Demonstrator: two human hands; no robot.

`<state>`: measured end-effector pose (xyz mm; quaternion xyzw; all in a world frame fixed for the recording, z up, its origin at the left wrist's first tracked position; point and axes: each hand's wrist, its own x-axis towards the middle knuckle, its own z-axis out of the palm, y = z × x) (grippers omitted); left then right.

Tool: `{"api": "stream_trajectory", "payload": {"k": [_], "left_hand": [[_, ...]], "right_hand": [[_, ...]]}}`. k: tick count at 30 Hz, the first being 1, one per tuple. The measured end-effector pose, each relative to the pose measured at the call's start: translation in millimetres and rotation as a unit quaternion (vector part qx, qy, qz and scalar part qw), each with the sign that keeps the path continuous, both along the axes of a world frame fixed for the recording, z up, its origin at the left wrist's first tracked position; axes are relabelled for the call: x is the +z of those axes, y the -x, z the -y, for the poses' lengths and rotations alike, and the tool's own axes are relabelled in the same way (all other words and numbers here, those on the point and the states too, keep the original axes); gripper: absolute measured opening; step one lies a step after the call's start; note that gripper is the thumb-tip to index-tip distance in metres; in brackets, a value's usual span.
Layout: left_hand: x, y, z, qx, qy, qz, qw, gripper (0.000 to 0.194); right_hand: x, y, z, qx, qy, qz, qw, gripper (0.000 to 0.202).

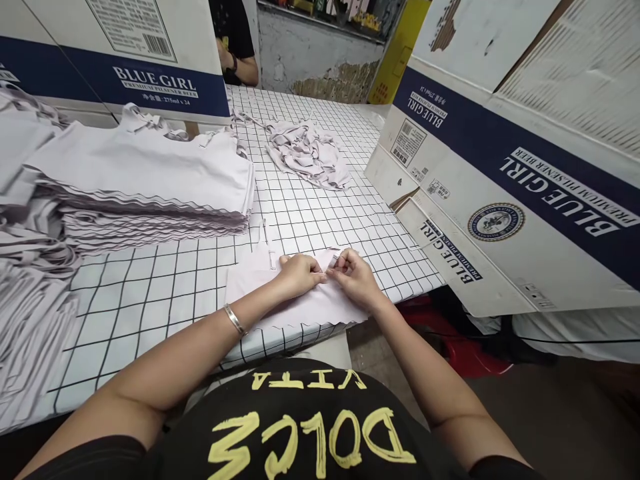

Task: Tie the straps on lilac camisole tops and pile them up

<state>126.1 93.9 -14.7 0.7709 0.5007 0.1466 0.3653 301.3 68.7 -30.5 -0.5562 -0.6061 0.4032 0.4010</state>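
A pale pink camisole top (pixel 295 308) lies flat at the table's near edge, its left strap (pixel 269 247) stretched away from me. My left hand (pixel 301 275) rests on the top's upper edge, thumb and fingers pinched on the fabric near its middle. Close beside it, my right hand (pixel 354 277) pinches the same upper edge by the other strap's base. The fingertips of both hands almost meet. Whatever small part lies between them is too small to make out.
Stacked camisole tops (pixel 145 163) stand at the left, with more folded garments (pixel 35 333) nearer me. A crumpled garment heap (pixel 307 150) lies farther back on the checked tablecloth (pixel 165 293). Large cartons rise at right (pixel 500 167) and back left (pixel 165 60). Another person (pixel 235 47) is behind.
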Motion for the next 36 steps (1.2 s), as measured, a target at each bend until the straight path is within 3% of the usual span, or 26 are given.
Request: {"api": "stream_trajectory", "payload": {"k": [3,5,9,12,15,18,21,23,24,26,29,33,36], "left_hand": [[5.2,2,19,-0.038,-0.191,-0.075,0.978,0.013],[3.3,7,36,-0.100,-0.265,-0.088,0.955,0.022],[-17.0,22,63,-0.242,-0.240,-0.080,0.937,0.047],[-29.2,28,68,-0.258,-0.205,-0.075,0.941,0.057],[-24.8,30,69,-0.258,-0.176,-0.055,0.948,0.059],[-10.9,47,76,-0.190,-0.174,-0.032,0.966,0.055],[-1.5,89,88,0.042,-0.188,-0.098,0.976,0.042],[-0.9,120,96,0.191,-0.160,-0.190,0.950,0.042],[-1.9,133,99,0.231,-0.140,-0.228,0.936,0.044],[-5.2,149,103,0.244,-0.106,-0.260,0.928,0.042],[-8.1,146,101,0.206,-0.088,-0.220,0.950,0.028],[-5.3,132,93,0.202,-0.098,-0.176,0.958,0.023],[-3.3,129,91,0.205,-0.136,-0.235,0.940,0.030]], "right_hand": [[2.0,-1,-3,0.011,0.036,-0.035,0.999,0.026],[4.5,1,-5,0.005,0.064,-0.084,0.994,0.025],[9.0,9,-18,0.006,0.121,-0.237,0.964,0.031],[10.6,14,-42,-0.057,0.118,-0.291,0.948,0.041],[20.8,9,-69,-0.110,0.129,-0.248,0.954,0.046],[44.1,-10,-74,-0.056,0.193,-0.135,0.970,0.036],[63.5,-37,-48,-0.069,0.148,0.088,0.983,0.027],[64.2,-51,-18,-0.093,0.124,0.244,0.957,0.036],[60.6,-54,-3,-0.085,0.138,0.293,0.942,0.040],[48.6,-55,26,-0.045,0.175,0.325,0.928,0.040],[31.5,-47,50,-0.028,0.172,0.260,0.950,0.035],[25.9,-45,55,-0.063,0.157,0.094,0.981,0.034],[25.1,-48,54,-0.047,0.176,0.095,0.979,0.037]]}}
